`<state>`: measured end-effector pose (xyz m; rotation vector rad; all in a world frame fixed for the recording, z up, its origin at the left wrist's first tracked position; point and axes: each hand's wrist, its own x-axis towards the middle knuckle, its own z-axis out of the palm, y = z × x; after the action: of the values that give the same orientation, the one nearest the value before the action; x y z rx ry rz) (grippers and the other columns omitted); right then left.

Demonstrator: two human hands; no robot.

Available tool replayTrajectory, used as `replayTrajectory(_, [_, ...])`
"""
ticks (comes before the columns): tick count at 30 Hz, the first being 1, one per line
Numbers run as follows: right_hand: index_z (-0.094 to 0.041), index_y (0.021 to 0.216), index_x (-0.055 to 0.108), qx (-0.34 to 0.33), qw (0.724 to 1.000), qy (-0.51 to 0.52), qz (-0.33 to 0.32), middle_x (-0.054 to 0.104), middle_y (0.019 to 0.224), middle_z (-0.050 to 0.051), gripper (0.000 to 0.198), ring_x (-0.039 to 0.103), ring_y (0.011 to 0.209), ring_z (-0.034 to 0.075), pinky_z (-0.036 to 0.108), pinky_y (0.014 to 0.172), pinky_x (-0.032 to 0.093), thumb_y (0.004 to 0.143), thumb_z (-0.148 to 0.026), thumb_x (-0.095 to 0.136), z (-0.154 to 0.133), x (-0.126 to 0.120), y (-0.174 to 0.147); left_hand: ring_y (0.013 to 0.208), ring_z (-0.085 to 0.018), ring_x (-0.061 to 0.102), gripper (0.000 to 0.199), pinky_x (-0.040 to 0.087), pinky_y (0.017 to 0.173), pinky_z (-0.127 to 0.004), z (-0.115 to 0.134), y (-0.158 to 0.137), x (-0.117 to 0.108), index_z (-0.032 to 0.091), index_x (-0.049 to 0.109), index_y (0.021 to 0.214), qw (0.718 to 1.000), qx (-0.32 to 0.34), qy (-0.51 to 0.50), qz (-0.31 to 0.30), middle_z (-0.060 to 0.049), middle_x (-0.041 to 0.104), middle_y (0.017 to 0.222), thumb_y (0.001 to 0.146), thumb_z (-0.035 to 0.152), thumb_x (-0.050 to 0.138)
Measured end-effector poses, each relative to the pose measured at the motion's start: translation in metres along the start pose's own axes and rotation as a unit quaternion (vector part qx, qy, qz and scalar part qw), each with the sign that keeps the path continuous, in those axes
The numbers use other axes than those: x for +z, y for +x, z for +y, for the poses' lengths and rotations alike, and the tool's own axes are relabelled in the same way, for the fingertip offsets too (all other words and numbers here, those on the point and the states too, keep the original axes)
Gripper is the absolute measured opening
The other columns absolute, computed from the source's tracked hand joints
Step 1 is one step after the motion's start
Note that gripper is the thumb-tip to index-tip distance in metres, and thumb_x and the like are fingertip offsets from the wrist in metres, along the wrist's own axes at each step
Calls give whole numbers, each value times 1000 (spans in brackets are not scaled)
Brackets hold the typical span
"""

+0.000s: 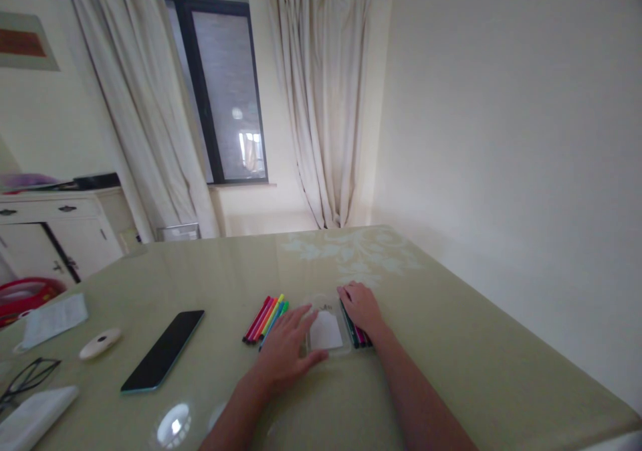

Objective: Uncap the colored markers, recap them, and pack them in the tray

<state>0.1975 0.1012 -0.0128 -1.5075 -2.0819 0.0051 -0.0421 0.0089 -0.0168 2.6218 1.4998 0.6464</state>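
My left hand (288,345) has its fingers spread, over the left edge of a clear plastic case (346,352) with a white sheet (325,330) showing in it. Just left of its fingers lies a row of bright markers (263,318) in red, pink, orange, yellow, green and blue; my hand partly covers the nearest ones. My right hand (362,307) is curled from above over a bunch of dark-coloured markers (358,337), along the right side of the case. The lower ends of that bunch stick out below the palm; its far ends are hidden.
On the left of the green-topped table (476,371) lie a phone (164,350), a white oval object (100,343), glasses (33,376), a white box-like object (37,417) and a folded pale sheet (54,320). A plain wall (511,136) stands along the right.
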Motion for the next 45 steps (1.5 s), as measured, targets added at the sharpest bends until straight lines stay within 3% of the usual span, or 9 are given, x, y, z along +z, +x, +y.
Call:
replayTrajectory(4, [-20,78,72,-4,1000,15,-8,72,82,8,38,60,79,20,30,74,37,103,-32,46,-3,1,-1,140,-33,47,69,37,117,-52,20,1,9,27,52,147,999,3,-7,-39,-11,47,157,92,68,54])
replayTrajectory(10, [-19,75,66,-16,1000,24,-3,69,82,9,36,58,80,20,30,75,37,102,-35,47,-5,8,2,140,-32,47,67,38,117,-52,19,1,11,26,54,146,999,-9,-10,-33,-11,48,157,93,67,53])
replayTrajectory(20, [-21,61,47,17,977,207,43,48,58,-4,54,45,59,14,27,61,30,99,-58,38,0,-4,5,141,-31,47,64,40,117,-52,15,0,10,28,54,145,999,-10,-35,-26,-9,49,156,91,63,59])
replayTrajectory(25, [-23,55,35,82,954,231,170,36,53,-4,61,35,55,13,28,57,25,97,-66,36,6,-26,9,142,-31,46,65,39,118,-50,10,-1,12,28,55,144,998,-11,-48,-29,-9,49,156,90,64,60])
replayTrajectory(29, [-25,58,31,164,898,282,294,32,55,-5,57,33,56,13,29,55,26,98,-66,35,6,-38,8,143,-31,45,65,39,118,-50,13,-1,8,27,54,144,998,-11,-43,-39,-10,47,157,91,64,58])
replayTrajectory(32, [-26,60,33,206,864,306,344,33,54,-5,55,34,55,14,29,54,26,100,-62,33,-18,-33,4,146,-33,40,81,36,119,-53,21,1,7,24,39,155,999,14,-31,2,-12,41,161,89,66,60])
replayTrajectory(35, [-25,62,39,170,867,339,322,42,57,-3,52,37,57,15,29,55,30,101,-59,36,-61,-21,-6,143,-34,43,84,36,118,-54,33,6,18,20,21,161,997,26,-6,74,-16,43,159,93,51,59])
replayTrajectory(40, [-24,66,44,46,894,400,196,48,60,-3,46,44,58,14,28,58,36,103,-50,38,-120,-10,-24,132,-29,56,73,47,109,-46,41,13,39,17,16,161,990,-21,11,137,-19,54,147,92,9,35])
replayTrajectory(45, [-21,86,60,7,913,377,158,65,81,3,43,59,77,18,27,71,43,105,-49,34,-87,-20,-11,114,-25,67,66,56,88,-34,21,13,9,18,27,155,978,-170,65,97,-17,59,137,92,1,32])
